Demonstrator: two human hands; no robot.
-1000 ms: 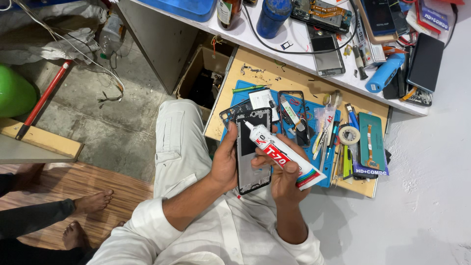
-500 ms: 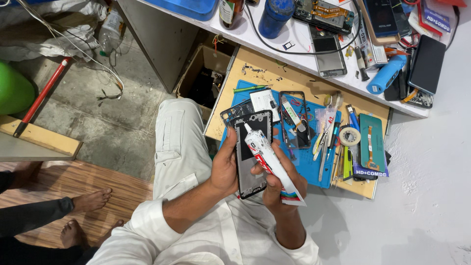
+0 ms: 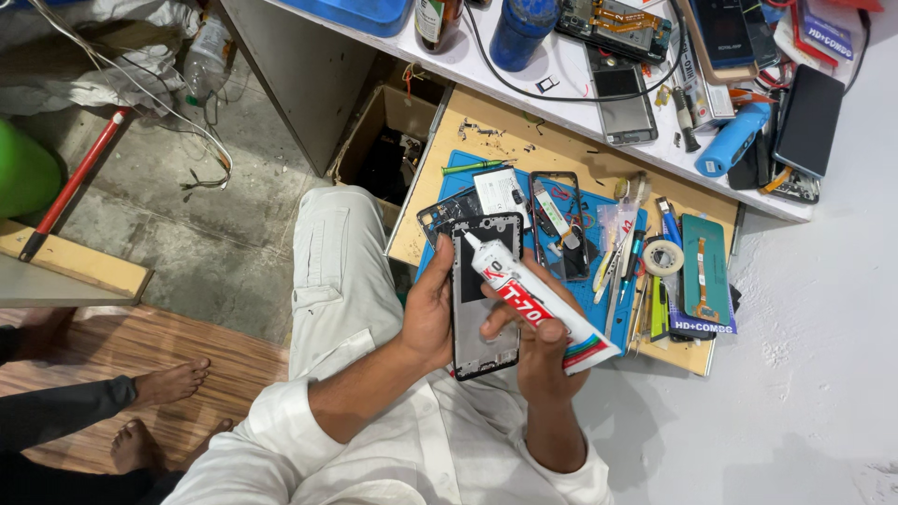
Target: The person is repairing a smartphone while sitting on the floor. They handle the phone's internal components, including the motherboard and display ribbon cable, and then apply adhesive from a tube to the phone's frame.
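Note:
My left hand (image 3: 431, 313) grips the left edge of a black phone frame (image 3: 485, 332), held upright over my lap. My right hand (image 3: 544, 346) holds a white glue tube (image 3: 533, 301) with red markings. The tube lies slantwise across the frame, and its nozzle touches the frame's top left corner. My thumb presses on the tube's middle. Behind the frame lies a blue work mat (image 3: 585, 281) on a wooden board (image 3: 524, 150).
The mat carries a second phone frame (image 3: 558, 224), a tape roll (image 3: 662, 256), tweezers and small tools, a green phone back (image 3: 704, 268). A white shelf (image 3: 571, 98) above holds phones, a blue bottle (image 3: 520, 28), a cable. Another person's bare feet (image 3: 159, 411) are at lower left.
The tube's nozzle has moved from the frame's middle up to its top left corner. My left hand holds the frame in the same place.

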